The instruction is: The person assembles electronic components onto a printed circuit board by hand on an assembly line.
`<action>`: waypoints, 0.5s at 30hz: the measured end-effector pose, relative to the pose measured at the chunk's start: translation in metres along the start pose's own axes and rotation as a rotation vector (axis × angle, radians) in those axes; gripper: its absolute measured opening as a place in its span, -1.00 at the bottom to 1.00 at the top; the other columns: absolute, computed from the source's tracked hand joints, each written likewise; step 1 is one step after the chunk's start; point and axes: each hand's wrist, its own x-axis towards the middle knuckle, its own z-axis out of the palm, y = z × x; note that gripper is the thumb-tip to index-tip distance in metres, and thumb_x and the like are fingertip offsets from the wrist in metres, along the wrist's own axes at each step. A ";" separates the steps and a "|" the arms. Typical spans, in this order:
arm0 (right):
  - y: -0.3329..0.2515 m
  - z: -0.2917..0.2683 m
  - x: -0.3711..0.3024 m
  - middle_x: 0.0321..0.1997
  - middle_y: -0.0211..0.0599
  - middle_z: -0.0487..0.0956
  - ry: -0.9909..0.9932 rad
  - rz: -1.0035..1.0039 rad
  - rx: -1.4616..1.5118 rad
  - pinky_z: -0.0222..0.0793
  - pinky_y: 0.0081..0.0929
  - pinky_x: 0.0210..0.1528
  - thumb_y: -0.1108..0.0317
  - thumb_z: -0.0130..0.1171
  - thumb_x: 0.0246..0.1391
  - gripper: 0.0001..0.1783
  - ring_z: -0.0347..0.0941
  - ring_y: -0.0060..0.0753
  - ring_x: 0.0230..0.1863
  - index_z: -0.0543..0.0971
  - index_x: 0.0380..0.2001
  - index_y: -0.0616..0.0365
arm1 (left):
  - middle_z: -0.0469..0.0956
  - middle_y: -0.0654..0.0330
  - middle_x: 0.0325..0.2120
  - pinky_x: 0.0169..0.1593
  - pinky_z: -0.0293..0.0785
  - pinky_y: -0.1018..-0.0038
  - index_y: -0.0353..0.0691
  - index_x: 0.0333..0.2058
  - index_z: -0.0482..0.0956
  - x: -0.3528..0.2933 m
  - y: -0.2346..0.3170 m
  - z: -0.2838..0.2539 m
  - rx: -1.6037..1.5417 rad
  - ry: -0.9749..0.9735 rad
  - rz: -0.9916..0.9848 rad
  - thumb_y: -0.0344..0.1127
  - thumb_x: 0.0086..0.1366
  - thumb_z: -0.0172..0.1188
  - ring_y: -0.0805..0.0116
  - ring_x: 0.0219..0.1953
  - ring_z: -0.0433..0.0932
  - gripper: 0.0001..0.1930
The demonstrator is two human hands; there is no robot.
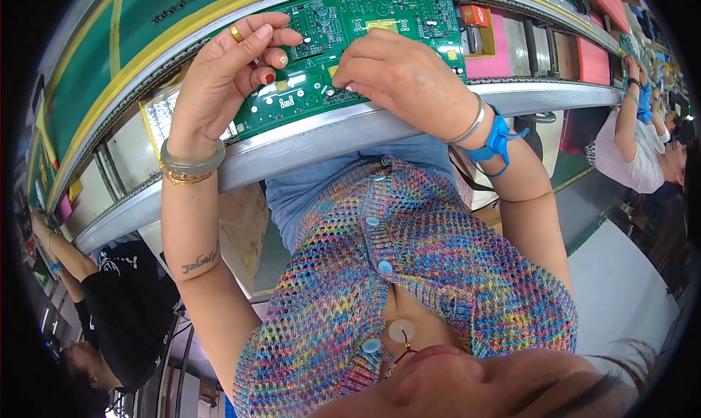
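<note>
A green circuit board (292, 100) with small parts and white printed markings lies on the rail line in front of me. Over its left part hovers my left hand (232, 64), fingers loosely curled and apart, with nothing visible between them. My right hand (401, 64) reaches down to the middle of the board, thumb and fingertips pinched together close to its surface. Whatever they hold is too small or hidden to make out. Beside those fingertips sits a small round component (329, 92) on the board.
A metal rail (307, 129) runs along the board's near edge. Right of the board are a small orange box (475, 16) and a pink surface (493, 49). Co-workers sit at the far left (128, 301) and far right (628, 144). A green belt (171, 2) lies beyond.
</note>
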 end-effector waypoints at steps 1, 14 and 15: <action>0.000 0.001 0.000 -0.37 -0.38 0.47 0.010 0.007 0.013 0.34 -0.38 -0.23 0.46 0.20 -0.20 -0.84 0.39 -0.25 -0.28 0.53 -0.43 0.09 | 0.53 0.20 -0.25 -0.36 0.41 0.75 -0.30 -0.06 0.41 0.000 0.000 0.000 0.003 0.001 -0.002 -0.27 0.30 0.02 0.66 -0.38 0.46 -0.71; 0.002 0.004 0.004 -0.35 -0.38 0.46 -0.067 -0.084 -0.021 0.35 -0.40 -0.22 0.47 0.18 -0.20 -0.81 0.38 -0.27 -0.25 0.50 -0.39 0.08 | 0.53 0.18 -0.27 -0.41 0.38 0.74 -0.31 -0.06 0.40 -0.002 0.001 -0.002 0.036 0.038 -0.011 -0.29 0.30 0.01 0.63 -0.40 0.44 -0.71; 0.003 0.003 0.005 -0.33 -0.37 0.47 0.002 -0.067 0.026 0.36 -0.43 -0.22 0.48 0.18 -0.19 -0.80 0.39 -0.28 -0.25 0.50 -0.38 0.10 | 0.53 0.19 -0.28 -0.45 0.34 0.75 -0.32 -0.06 0.40 -0.003 0.002 0.000 0.058 0.072 -0.007 -0.27 0.31 0.00 0.63 -0.43 0.41 -0.70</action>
